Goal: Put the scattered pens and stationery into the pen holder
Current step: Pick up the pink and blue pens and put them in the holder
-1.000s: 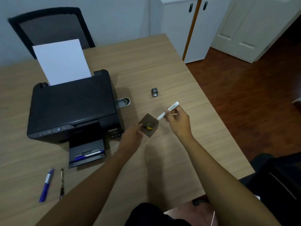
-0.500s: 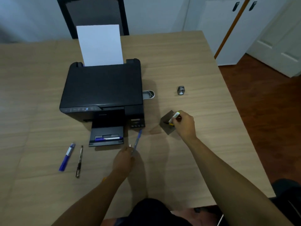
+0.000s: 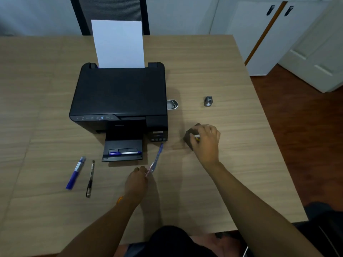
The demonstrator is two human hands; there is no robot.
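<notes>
Right hand: your right hand (image 3: 205,140) had come down over the dark pen holder (image 3: 189,138), fingers curled on the white marker (image 3: 197,136); a second ago that marker was held out above the table, and now only its white end showed at the holder's mouth.
Meaning: that looked like one item nearly home, though I couldn't tell whether you had let go.
Left hand: your left hand (image 3: 137,179) had dropped back from the holder and pinched the clear blue pen (image 3: 156,159) by its near end, the tip pointing toward the printer (image 3: 119,93).
Head: your view had swung left, so the printer sat mid-frame.
Pen holder: right of the printer's front corner, on the wooden table (image 3: 232,173).
Still out: a blue marker (image 3: 75,173) and a black pen (image 3: 90,179) lay side by side to the left, apart; another blue pen (image 3: 124,153) rested in the printer's output tray (image 3: 122,158).
Also loose: a small metal sharpener-like piece (image 3: 208,101) sat beyond the holder, and a silvery round thing (image 3: 172,104) touched the printer's right side.
Hidden: your right hand covered most of the holder's opening; a speck of yellow (image 3: 197,139) showed inside, too small to name.
Blurred: the pen in your left hand was smeared, its markings unreadable.
</notes>
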